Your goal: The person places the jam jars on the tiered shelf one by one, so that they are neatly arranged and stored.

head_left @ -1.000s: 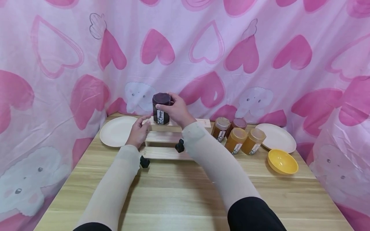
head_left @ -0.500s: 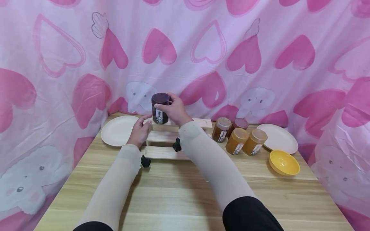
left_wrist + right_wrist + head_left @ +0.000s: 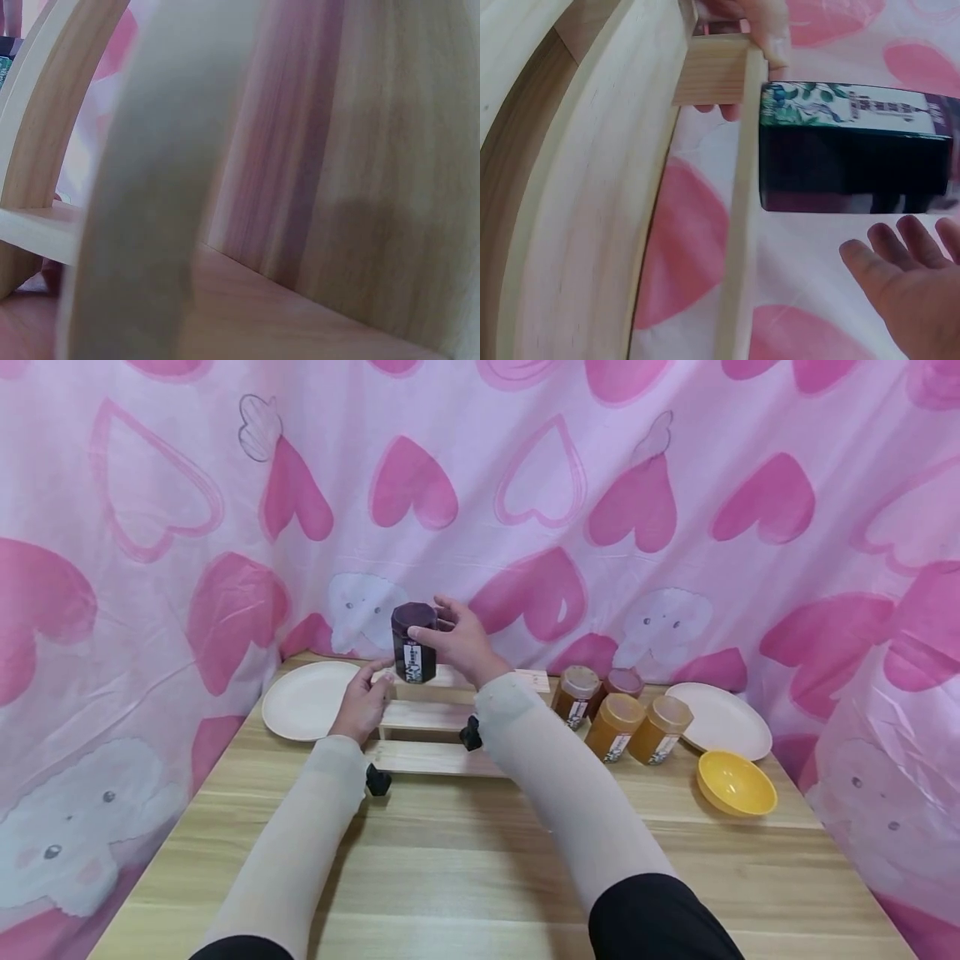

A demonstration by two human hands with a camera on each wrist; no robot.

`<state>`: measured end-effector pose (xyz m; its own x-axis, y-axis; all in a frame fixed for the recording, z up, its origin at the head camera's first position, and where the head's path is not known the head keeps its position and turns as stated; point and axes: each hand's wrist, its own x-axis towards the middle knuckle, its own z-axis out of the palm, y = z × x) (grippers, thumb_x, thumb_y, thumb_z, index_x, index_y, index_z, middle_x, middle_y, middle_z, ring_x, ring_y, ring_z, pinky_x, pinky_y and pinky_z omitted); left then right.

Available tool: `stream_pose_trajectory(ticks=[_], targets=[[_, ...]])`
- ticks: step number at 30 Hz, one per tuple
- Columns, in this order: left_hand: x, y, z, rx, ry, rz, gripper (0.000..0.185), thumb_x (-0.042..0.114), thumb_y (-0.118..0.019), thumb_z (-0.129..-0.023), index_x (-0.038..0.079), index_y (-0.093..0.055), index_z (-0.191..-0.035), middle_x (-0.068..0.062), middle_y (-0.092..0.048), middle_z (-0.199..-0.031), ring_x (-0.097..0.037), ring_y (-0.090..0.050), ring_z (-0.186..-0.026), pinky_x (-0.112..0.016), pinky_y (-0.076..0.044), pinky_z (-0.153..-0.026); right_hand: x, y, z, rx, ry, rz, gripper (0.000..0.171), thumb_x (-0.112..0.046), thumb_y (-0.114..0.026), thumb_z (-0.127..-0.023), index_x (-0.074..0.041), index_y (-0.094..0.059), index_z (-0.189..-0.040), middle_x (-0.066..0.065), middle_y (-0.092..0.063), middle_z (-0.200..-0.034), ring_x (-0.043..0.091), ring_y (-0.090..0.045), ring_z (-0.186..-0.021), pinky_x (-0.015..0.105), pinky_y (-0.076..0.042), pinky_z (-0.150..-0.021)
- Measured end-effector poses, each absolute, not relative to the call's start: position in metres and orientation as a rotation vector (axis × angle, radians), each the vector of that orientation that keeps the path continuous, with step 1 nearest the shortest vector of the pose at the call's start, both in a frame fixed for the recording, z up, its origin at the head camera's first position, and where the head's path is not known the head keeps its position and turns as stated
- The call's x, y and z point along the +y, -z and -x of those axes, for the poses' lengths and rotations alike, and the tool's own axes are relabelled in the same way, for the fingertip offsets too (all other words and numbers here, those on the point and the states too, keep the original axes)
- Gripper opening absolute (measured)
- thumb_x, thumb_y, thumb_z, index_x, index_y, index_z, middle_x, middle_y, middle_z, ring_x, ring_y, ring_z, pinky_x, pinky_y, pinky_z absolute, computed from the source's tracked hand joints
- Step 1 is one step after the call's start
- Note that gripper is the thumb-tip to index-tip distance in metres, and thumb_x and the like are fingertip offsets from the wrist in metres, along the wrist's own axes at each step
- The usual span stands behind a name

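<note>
From far away, I looked over the tabletop point(image 3: 465, 868) from left to right. A white plate point(image 3: 303, 702) lay by the back left corner. Just beside it was the left grip point(image 3: 362, 702). Its thumb and fingers pinched the left end of the wooden rack point(image 3: 442, 758), up at the top step. The rack had three steps and stood near the middle of the back edge.

The dark jar point(image 3: 411, 653) stood upright on the top step, near the left end. Its lid was up and its label faced my head camera. Right beside it was the right grip point(image 3: 465, 645), with its fingers spread and not wrapped round the jar. I couldn't tell if its thumb touched the jar.

I think the step in hand was putting the jar on the rack, and it looked almost done. To me, the next move called for pulling the right grip back gently, so the thumb didn't bump the jar.

More jars stood close together right of the rack: a brown jar point(image 3: 575, 692), a red jar point(image 3: 624, 682), and two yellow jars point(image 3: 615, 728) in front. A second plate point(image 3: 731, 722) lay by the back right corner, with a yellow bowl point(image 3: 737, 783) in front, near the right edge.
</note>
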<state>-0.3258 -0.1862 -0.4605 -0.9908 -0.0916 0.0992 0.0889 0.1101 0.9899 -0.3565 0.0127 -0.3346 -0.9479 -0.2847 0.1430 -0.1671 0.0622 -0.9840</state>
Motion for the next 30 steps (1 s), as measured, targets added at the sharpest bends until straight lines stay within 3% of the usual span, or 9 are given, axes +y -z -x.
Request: stream_pose_trajectory(ticks=[5,11,22,30], targets=[[-0.187,0.463,0.327,-2.216,1.996,-0.004,0.041,0.030,-0.051,-0.112,0.018,-0.054,-0.152,0.010,-0.043,-0.062,-0.005,-0.042,-0.055,-0.022,-0.040,-0.054,0.033,0.331,0.347,2.308,1.989,0.554,0.079,-0.028,-0.085,-0.090,-0.020,-0.047,-0.159,0.011,-0.052,-0.158,0.032,-0.050,-0.146,0.048,-0.046,-0.117],[-0.187,0.464,0.328,-2.201,2.005,0.016,0.042,0.028,-0.051,-0.112,0.015,-0.053,-0.152,0.012,-0.042,-0.060,-0.004,-0.040,-0.052,-0.021,-0.039,-0.051,0.065,0.329,0.335,2.380,1.911,0.619,0.077,-0.035,-0.084,-0.091,-0.021,-0.048,-0.158,0.003,-0.056,-0.154,0.027,-0.052,-0.144,0.043,-0.046,-0.117],[-0.185,0.464,0.328,-2.207,2.012,-0.001,0.040,0.029,-0.051,-0.112,0.019,-0.055,-0.150,0.010,-0.043,-0.064,-0.005,-0.041,-0.056,-0.021,-0.038,-0.054,0.136,0.331,0.310,2.430,1.884,0.628,0.072,-0.030,-0.080,-0.096,-0.020,-0.046,-0.159,0.004,-0.054,-0.155,0.023,-0.048,-0.147,0.044,-0.042,-0.120],[-0.185,0.463,0.328,-2.210,2.013,-0.012,0.041,0.030,-0.052,-0.112,0.018,-0.054,-0.151,0.010,-0.043,-0.063,-0.005,-0.041,-0.056,-0.022,-0.039,-0.055,0.184,0.336,0.296,2.525,1.889,0.537,0.072,-0.019,-0.078,-0.098,-0.010,-0.043,-0.160,0.015,-0.051,-0.158,0.031,-0.050,-0.146,0.044,-0.044,-0.118]])
